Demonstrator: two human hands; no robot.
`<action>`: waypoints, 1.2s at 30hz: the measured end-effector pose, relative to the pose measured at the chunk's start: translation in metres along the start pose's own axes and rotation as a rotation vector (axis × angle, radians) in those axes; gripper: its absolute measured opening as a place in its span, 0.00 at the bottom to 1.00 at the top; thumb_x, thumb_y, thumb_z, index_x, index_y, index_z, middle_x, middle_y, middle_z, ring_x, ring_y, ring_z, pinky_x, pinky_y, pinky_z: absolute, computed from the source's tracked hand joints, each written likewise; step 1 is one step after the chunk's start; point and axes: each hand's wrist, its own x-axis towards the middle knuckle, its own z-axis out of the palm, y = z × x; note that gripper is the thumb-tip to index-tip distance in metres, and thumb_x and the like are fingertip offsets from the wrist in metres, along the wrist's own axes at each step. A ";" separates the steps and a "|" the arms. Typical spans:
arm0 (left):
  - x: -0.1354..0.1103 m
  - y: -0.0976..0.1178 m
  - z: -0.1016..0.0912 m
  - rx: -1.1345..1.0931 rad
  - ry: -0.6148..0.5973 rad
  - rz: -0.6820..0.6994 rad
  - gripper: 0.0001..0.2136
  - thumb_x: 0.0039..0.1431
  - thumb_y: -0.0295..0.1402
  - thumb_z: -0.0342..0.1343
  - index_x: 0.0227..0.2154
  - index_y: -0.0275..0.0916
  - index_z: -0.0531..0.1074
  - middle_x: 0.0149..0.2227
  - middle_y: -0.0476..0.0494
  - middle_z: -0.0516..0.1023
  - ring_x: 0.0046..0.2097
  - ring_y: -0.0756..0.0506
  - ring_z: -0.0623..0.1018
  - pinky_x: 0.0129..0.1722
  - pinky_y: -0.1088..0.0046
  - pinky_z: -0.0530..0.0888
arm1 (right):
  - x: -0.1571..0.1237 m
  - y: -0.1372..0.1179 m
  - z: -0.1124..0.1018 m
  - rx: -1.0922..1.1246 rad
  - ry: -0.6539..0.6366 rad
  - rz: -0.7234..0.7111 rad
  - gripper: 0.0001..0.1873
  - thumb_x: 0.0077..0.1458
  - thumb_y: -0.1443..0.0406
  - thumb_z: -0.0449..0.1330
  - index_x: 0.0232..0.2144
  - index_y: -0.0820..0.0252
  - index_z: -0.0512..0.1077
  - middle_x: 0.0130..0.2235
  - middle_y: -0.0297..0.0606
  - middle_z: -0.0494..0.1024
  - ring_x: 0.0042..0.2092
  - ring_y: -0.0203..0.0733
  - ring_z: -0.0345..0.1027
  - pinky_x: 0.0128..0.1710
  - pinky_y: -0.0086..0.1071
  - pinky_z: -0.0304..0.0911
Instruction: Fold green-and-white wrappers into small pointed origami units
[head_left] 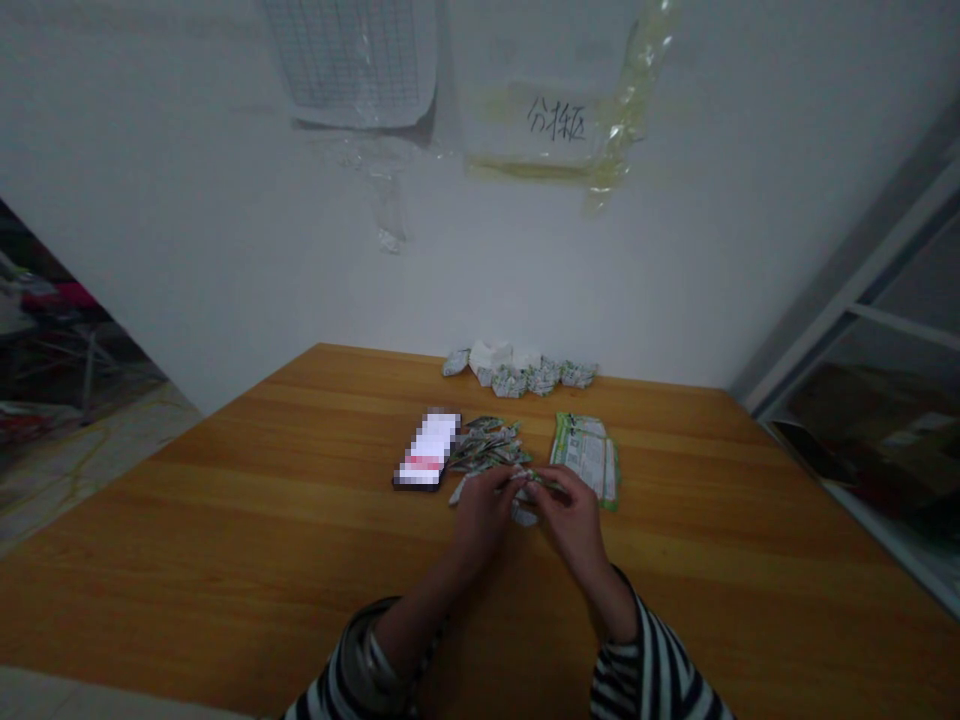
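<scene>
Head view. The left hand (480,515) and right hand (574,525) meet over a wooden tabletop (225,520), fingertips turned toward each other. Between them sits a small folded wrapper piece (527,482), printed green and white. Each grip is clenched on it: the left pinches its left end, the right pinches its right end. A pale corner of the piece hangs below the fingers. Whether it touches the tabletop cannot be told. Both forearms wear black-and-white striped sleeves (660,670).

Landmark: a dark phone (429,450), lying flat with its screen lit. The held piece is to the right of the phone and slightly nearer the person. The left hand is just right of the phone's near corner, not touching it.

A loose pile of folded strips (487,445), same print, lies against the phone's right edge. Further right of the phone, beyond that pile, lies a stack of flat wrappers (589,455), green-bordered, just beside the right hand's fingertips.

Beyond the phone, near the tabletop's far edge at the wall, stands a row of folded paper shapes (517,372), white and green, well apart from both hands.

On the wall above the phone hang a taped note (559,125) with handwriting and a grid sheet (352,55). Far right of the phone stands a metal shelf frame (862,300). Lighting is dim and fine print is unreadable.
</scene>
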 end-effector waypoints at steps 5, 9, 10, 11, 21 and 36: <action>-0.003 -0.003 0.004 0.088 -0.053 0.042 0.12 0.59 0.33 0.53 0.44 0.40 0.75 0.42 0.40 0.81 0.43 0.42 0.79 0.46 0.65 0.72 | 0.004 0.006 -0.006 -0.129 0.059 -0.045 0.10 0.52 0.58 0.62 0.29 0.60 0.78 0.30 0.39 0.78 0.32 0.42 0.72 0.32 0.32 0.68; -0.004 0.002 0.003 -0.008 -0.103 0.098 0.15 0.62 0.33 0.48 0.50 0.41 0.72 0.48 0.41 0.79 0.47 0.44 0.78 0.50 0.66 0.71 | 0.006 0.008 -0.011 -0.249 0.029 -0.107 0.12 0.54 0.58 0.61 0.27 0.59 0.78 0.28 0.38 0.77 0.31 0.41 0.71 0.30 0.31 0.65; -0.003 0.003 0.002 -0.020 -0.113 0.108 0.15 0.63 0.33 0.47 0.50 0.41 0.72 0.48 0.41 0.79 0.48 0.44 0.78 0.50 0.66 0.71 | 0.006 0.007 -0.011 -0.273 0.011 -0.121 0.12 0.54 0.58 0.61 0.27 0.59 0.78 0.28 0.38 0.77 0.31 0.41 0.70 0.29 0.30 0.64; -0.003 0.004 0.001 -0.021 -0.119 0.112 0.15 0.63 0.34 0.47 0.49 0.41 0.73 0.47 0.41 0.79 0.48 0.44 0.78 0.50 0.66 0.71 | 0.006 0.007 -0.011 -0.291 -0.009 -0.133 0.12 0.55 0.58 0.60 0.27 0.58 0.78 0.28 0.37 0.76 0.30 0.40 0.70 0.29 0.30 0.64; -0.001 0.004 0.003 0.117 -0.120 0.068 0.10 0.63 0.35 0.47 0.34 0.39 0.72 0.31 0.45 0.78 0.33 0.46 0.75 0.35 0.72 0.68 | -0.002 0.007 0.000 -0.110 -0.058 0.023 0.09 0.52 0.59 0.61 0.31 0.60 0.75 0.27 0.35 0.77 0.26 0.39 0.71 0.25 0.29 0.65; 0.004 0.003 0.006 -0.275 0.045 -0.019 0.09 0.63 0.37 0.47 0.34 0.38 0.68 0.36 0.43 0.77 0.39 0.46 0.75 0.40 0.71 0.70 | 0.006 0.008 -0.002 0.286 0.176 0.147 0.10 0.51 0.58 0.61 0.32 0.57 0.72 0.34 0.35 0.75 0.35 0.41 0.70 0.30 0.31 0.71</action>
